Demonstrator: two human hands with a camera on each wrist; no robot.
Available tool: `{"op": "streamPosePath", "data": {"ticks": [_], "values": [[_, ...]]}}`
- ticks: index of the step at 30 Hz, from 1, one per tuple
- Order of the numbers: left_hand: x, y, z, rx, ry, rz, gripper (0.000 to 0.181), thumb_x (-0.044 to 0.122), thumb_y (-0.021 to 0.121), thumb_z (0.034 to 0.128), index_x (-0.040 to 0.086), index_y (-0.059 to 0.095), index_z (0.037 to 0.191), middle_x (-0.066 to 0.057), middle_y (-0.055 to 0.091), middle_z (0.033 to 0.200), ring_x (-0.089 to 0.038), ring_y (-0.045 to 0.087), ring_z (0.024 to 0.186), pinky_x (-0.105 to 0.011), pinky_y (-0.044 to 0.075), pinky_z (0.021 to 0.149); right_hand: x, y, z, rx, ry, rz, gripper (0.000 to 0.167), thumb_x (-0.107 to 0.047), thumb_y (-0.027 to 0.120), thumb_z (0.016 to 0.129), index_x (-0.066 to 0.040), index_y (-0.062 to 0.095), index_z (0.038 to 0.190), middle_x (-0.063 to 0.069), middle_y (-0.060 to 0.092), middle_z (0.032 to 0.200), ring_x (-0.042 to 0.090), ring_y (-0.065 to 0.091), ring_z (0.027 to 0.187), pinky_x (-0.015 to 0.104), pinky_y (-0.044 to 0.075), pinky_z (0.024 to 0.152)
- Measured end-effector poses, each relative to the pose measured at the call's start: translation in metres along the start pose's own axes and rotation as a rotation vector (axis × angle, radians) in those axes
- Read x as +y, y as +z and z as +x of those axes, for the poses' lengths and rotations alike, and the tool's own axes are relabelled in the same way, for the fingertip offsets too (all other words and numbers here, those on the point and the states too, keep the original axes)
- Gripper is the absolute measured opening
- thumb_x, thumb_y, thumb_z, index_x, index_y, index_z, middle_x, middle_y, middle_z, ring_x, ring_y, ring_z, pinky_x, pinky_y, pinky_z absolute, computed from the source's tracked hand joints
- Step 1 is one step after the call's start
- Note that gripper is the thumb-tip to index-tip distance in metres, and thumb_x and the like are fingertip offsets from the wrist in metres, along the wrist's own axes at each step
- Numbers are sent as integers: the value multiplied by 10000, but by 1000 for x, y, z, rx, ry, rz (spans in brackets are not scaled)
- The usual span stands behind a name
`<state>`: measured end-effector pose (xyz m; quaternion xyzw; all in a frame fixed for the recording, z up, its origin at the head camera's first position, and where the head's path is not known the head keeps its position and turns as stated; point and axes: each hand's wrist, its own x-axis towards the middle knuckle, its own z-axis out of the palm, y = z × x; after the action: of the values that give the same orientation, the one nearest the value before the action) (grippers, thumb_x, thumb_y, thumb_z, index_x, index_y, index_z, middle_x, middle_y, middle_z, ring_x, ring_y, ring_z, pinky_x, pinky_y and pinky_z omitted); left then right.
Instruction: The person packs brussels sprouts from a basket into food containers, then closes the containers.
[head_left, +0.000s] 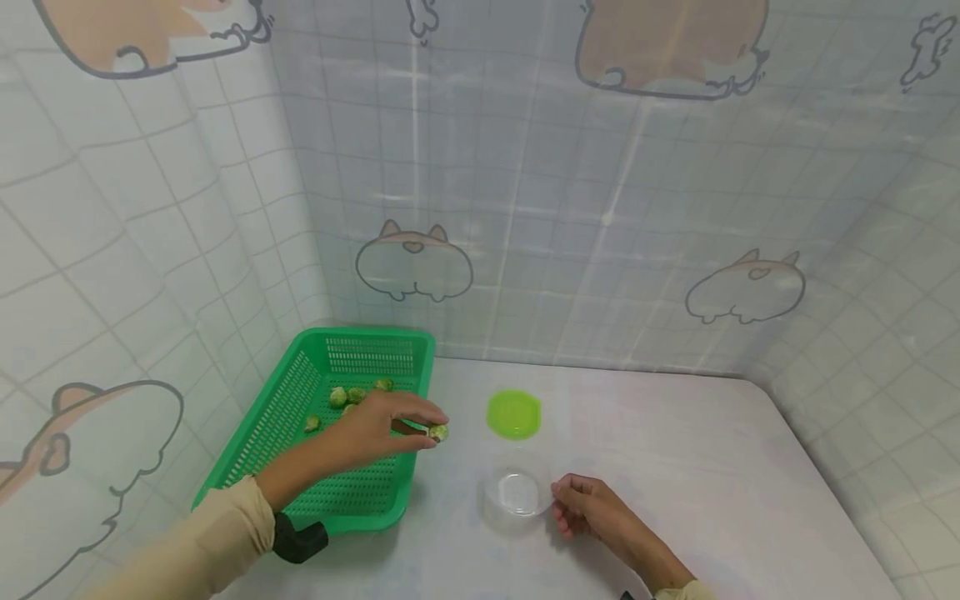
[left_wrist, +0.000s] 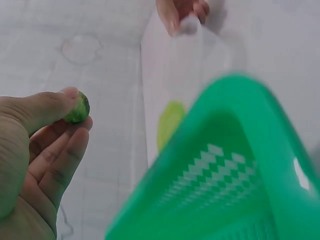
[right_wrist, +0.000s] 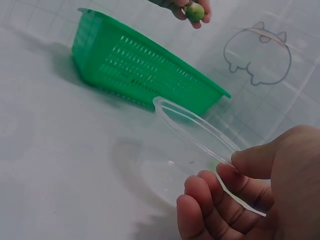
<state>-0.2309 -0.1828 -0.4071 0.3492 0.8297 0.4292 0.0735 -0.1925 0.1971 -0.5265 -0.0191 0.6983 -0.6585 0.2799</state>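
Off the far left side of the clear bowl (head_left: 517,495), the left hand (head_left: 375,423) pinches a sprout (head_left: 439,432), seemingly above the bowl's height, though that is hard to judge; to the bowl's right, the right hand (head_left: 591,510) pinches its edge.

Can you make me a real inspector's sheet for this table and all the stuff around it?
Surface: pale tabletop.
Job's things: green basket with several small sprouts inside; clear bowl; lime-green lid-like piece beyond the bowl.
Clutter: nothing seen.
Hands: left hand pinches one held sprout in the air; right hand pinches the bowl's rim.
Cables: nothing seen.
Surroundings: grid-patterned walls with cartoon animals.
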Motion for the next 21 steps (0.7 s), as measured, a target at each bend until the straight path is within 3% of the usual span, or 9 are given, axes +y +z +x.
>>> {"op": "streamPosePath", "data": {"ticks": [6,13,16,21], "values": [[15,17,10,-46,27,-53,303,232,755,919,262,714,1218,57,692,1218,-102,667,1085,-279,588,877,3,3,5,10,-13,12,376,-322,608,1014,52,599,1051,57,637,871,154,603,740,292,538,687],[13,38,24,-40,87,-81,293,176,761,911,217,721,1198,49,714,1151,-103,686,1042,-270,596,850,4,2,6,5,-23,29,373,-314,613,1012,56,597,1050,59,642,878,149,602,742,286,543,695],[11,48,30,-40,67,-79,271,182,761,914,213,724,1181,58,722,1124,-95,691,1026,-248,589,852,5,2,6,1,-25,31,370,-315,613,1012,53,596,1047,61,644,881,147,604,743,285,544,696],[13,65,38,-51,-18,-84,253,161,755,920,185,724,1170,69,725,1107,-75,692,1022,-211,572,865,7,2,7,2,-38,41,356,-295,607,1016,59,593,1036,59,645,881,151,606,747,288,542,701]]}}
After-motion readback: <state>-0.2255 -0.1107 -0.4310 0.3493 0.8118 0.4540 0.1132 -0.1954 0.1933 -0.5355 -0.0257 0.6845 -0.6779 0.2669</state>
